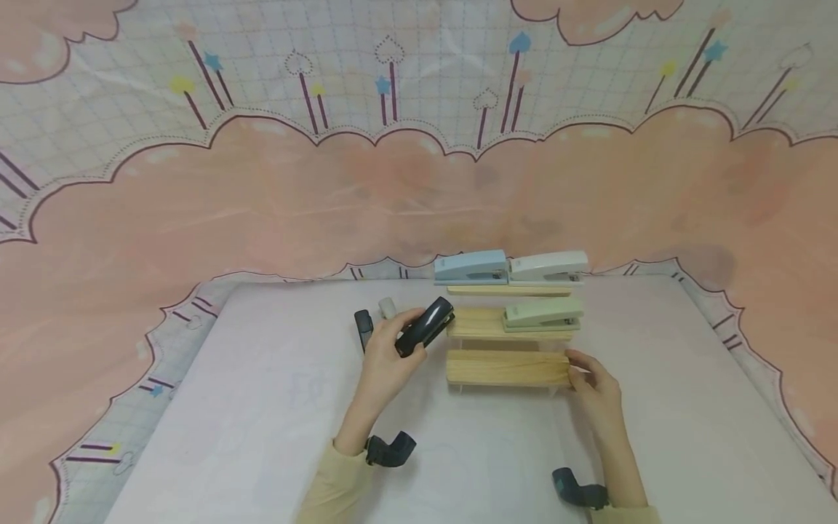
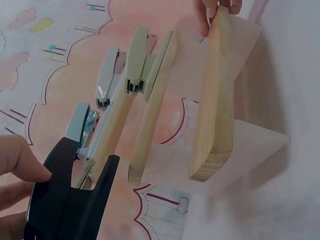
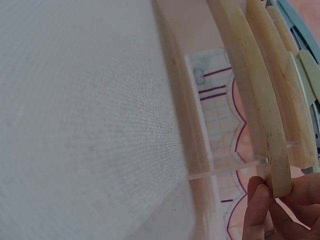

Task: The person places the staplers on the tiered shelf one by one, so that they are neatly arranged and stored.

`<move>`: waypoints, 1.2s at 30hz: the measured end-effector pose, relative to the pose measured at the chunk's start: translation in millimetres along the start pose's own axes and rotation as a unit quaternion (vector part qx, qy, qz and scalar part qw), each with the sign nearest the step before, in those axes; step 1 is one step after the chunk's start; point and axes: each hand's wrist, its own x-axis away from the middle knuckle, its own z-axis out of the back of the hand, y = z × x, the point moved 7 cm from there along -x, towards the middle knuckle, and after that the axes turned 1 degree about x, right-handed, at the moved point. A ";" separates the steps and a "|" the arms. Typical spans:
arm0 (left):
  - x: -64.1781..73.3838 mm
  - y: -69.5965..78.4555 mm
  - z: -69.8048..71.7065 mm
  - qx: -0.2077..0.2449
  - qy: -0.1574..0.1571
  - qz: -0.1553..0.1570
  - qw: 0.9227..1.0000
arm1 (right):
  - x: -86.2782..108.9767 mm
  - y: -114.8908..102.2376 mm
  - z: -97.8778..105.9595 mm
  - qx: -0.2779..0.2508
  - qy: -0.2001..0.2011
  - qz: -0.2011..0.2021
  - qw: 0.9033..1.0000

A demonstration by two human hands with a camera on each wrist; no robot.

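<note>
My left hand (image 1: pixel 385 364) grips a black stapler (image 1: pixel 424 327), raised at the left end of a tiered wooden rack. In the left wrist view the stapler (image 2: pixel 65 195) points toward the shelves. At the right end of the lowest wooden shelf (image 1: pixel 507 368), my right hand (image 1: pixel 597 389) pinches the board's edge between thumb and fingers, as the right wrist view also shows on the board (image 3: pixel 265 110). A green stapler (image 1: pixel 542 314) sits on the right of the middle shelf (image 1: pixel 474 322). On the top shelf, a blue stapler (image 1: pixel 470 268) and a white stapler (image 1: pixel 548 267) stand end to end.
Behind my left hand, another black stapler (image 1: pixel 363 327) and a small grey object (image 1: pixel 387 307) lie on the white tabletop (image 1: pixel 262 407). Clear supports (image 2: pixel 260 137) hold up the shelves. A patterned cloth (image 1: pixel 393 196) hangs behind the table.
</note>
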 end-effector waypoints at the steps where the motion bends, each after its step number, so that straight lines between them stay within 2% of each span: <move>1: -1.0 1.2 -1.0 -0.004 -0.006 -0.003 1.000 | 0.0 0.1 0.0 -0.001 0.000 -0.001 1.000; 8: -10.6 7.8 -10.1 -0.021 -0.067 -0.031 0.997 | -0.6 0.3 -1.1 -0.008 0.001 0.000 1.000; 16: -27.8 11.8 -21.6 -0.043 -0.131 -0.058 0.989 | -0.7 0.2 -0.7 0.004 0.006 -0.004 1.000; 20: -35.5 11.2 -27.9 -0.032 -0.163 -0.063 0.984 | -0.2 -0.4 0.2 0.007 0.003 -0.001 1.000; 24: -42.1 10.2 -33.8 -0.021 -0.197 -0.073 0.977 | -0.3 0.5 -0.4 0.005 -0.003 -0.001 1.000; 30: -53.0 13.6 -41.6 -0.015 -0.250 -0.098 0.963 | -0.2 1.2 -1.5 -0.002 -0.003 -0.001 1.000; 36: -63.5 16.4 -46.9 -0.021 -0.281 -0.111 0.953 | -0.3 0.6 -1.1 -0.002 0.002 0.004 1.000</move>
